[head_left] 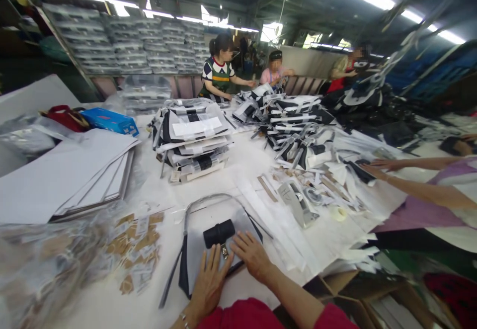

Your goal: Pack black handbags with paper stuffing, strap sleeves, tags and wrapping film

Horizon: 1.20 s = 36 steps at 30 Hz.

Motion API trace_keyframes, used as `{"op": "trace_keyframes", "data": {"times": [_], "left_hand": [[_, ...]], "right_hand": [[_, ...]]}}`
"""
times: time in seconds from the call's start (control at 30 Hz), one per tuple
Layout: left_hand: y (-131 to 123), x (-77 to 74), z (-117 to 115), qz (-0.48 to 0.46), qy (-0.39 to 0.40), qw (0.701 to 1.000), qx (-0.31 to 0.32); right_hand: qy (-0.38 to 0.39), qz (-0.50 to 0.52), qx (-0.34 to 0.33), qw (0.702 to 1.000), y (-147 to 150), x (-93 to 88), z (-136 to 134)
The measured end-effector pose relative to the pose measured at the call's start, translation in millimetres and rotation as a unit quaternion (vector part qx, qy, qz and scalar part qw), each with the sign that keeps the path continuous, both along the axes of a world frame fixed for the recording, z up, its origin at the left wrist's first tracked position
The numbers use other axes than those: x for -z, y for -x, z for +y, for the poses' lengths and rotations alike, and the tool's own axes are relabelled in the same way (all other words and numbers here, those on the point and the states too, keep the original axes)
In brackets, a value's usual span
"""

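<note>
A grey bag [208, 257] with black straps lies flat on the white table [246, 165] just in front of me. My left hand [209, 282] rests flat on it, fingers stretched out. My right hand [250, 254] lies beside it with fingers spread on the bag's right part. A black cylindrical piece [219, 233] sits at the bag's top, just beyond my fingertips, with a small metal clasp [224, 252] between my two hands.
Stacks of folded black-and-white bags [192, 137] stand mid-table, white cardboard sheets [63, 175] at left, brown tags in plastic [137, 244] near left. A tape dispenser [298, 202] lies right of me. A co-worker's arms [410, 180] reach in from the right; other people sit at the far end.
</note>
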<state>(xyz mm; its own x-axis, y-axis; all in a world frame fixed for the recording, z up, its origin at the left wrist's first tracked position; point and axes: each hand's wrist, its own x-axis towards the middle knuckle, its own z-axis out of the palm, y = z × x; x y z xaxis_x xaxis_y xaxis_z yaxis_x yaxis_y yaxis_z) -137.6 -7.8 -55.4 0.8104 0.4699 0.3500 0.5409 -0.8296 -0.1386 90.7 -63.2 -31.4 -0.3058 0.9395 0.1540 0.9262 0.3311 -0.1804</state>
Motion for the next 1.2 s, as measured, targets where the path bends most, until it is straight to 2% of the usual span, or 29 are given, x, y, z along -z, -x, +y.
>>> {"op": "trace_keyframes", "data": {"times": [0.07,0.13,0.27,0.43,0.63,0.77,0.9,1.07,1.2], "left_hand": [[4.0,4.3,1.9,-0.012,-0.006,1.000,0.013],[6.8,8.2,3.7,-0.015,-0.016,0.999,0.035],[5.9,10.1,6.2,-0.014,-0.029,0.998,0.057],[-1.8,10.6,3.5,-0.083,-0.009,0.996,0.040],[3.2,19.1,-3.1,-0.074,0.025,0.996,0.037],[4.3,25.3,-4.3,-0.114,0.053,0.991,0.047],[4.7,24.4,-3.2,-0.127,0.061,0.989,0.054],[13.4,23.9,-2.2,-0.099,0.051,0.991,0.076],[16.1,30.8,-4.8,-0.113,0.043,0.990,0.069]], "right_hand": [[0.018,0.015,-0.026,0.999,0.6,-9.2,-11.2],[0.018,0.027,-0.056,0.998,1.5,-10.8,-23.2],[-0.043,0.043,-0.045,0.997,3.3,5.8,-34.7],[-0.077,0.051,-0.041,0.995,1.3,19.8,-31.0],[-0.066,0.090,0.006,0.994,9.7,29.5,-35.4],[-0.043,0.140,0.058,0.988,17.7,35.3,-36.3],[-0.002,0.168,0.070,0.983,18.0,34.7,-32.8],[-0.031,0.202,0.094,0.974,23.4,36.3,-31.2],[-0.008,0.203,0.110,0.973,24.6,25.3,-29.4]]}}
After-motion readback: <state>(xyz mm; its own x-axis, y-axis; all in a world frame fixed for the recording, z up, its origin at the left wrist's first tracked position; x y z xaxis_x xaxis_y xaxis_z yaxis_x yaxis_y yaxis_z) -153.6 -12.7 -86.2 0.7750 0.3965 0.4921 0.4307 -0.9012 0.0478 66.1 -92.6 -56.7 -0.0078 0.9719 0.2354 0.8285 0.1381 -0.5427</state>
